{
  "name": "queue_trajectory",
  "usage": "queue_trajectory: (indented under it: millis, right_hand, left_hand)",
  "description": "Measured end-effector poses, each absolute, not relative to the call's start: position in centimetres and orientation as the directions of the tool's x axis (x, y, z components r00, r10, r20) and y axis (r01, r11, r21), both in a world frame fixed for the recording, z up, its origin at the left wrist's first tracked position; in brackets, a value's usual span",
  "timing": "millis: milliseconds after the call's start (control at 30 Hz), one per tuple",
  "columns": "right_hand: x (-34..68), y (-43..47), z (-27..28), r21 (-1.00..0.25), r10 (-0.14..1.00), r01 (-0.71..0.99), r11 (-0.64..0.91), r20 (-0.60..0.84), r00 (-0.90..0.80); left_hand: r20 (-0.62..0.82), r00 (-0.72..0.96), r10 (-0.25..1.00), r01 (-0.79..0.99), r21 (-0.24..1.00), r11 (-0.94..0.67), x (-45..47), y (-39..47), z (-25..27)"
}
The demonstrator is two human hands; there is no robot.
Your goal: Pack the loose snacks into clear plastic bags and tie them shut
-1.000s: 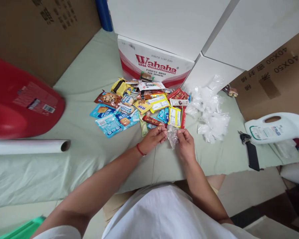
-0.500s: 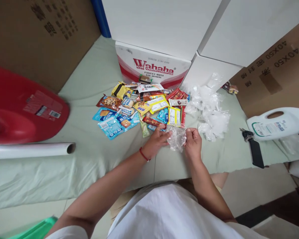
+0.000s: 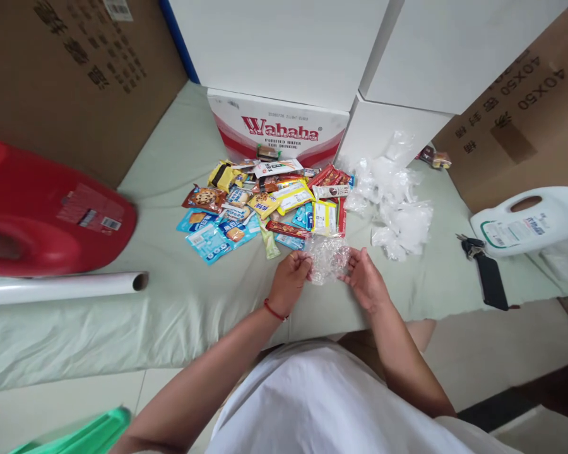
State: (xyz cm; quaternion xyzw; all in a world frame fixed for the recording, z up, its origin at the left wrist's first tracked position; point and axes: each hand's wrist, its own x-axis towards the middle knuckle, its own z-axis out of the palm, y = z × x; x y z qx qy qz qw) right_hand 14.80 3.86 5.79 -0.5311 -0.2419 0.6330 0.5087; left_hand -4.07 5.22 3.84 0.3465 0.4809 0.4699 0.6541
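My left hand (image 3: 291, 277), with a red cord at the wrist, pinches the left edge of a crumpled clear plastic bag (image 3: 329, 260). On the bag's other side my right hand (image 3: 366, 280) is open, its fingers apart and the fingertips at the bag's right edge; whether they touch it I cannot tell. Just beyond the bag spreads a pile of wrapped snacks (image 3: 265, 205) in yellow, red, blue and white packets. A heap of more crumpled clear plastic bags (image 3: 400, 214) lies to the right of the snacks.
A Wahaha water carton (image 3: 284, 129) stands behind the snacks, under white boxes (image 3: 284, 44). On the left are a red jug (image 3: 66, 214) and a white roll (image 3: 66, 288). A white jug (image 3: 525, 221) and keys with a black holder (image 3: 487, 277) lie at right.
My right hand has opened from a pinch on the bag. My left hand has closed its fingers on the bag's left side. The view has shifted slightly.
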Motion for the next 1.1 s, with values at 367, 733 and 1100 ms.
queue_trajectory:
  millis: [367, 733, 1100]
  right_hand:
    - [14.3, 3.3, 5.1, -0.899, 0.920, -0.339, -0.278, -0.350, 0.174]
    - [14.3, 2.6, 5.9, -0.944, 0.918, -0.204, -0.260, -0.307, 0.250]
    - [17.5, 1.0, 5.0, -0.896, 0.884, -0.296, -0.331, -0.404, 0.236]
  left_hand:
    - [-0.073, -0.270, 0.960, 0.056, 0.994, 0.092, -4.9, 3.9, 5.0]
    - [-0.243, -0.099, 0.965, -0.135, 0.964, 0.229, -3.9, 4.9, 3.9]
    - [-0.291, -0.234, 0.928, -0.322, 0.924, 0.208, -6.8, 4.5, 4.2]
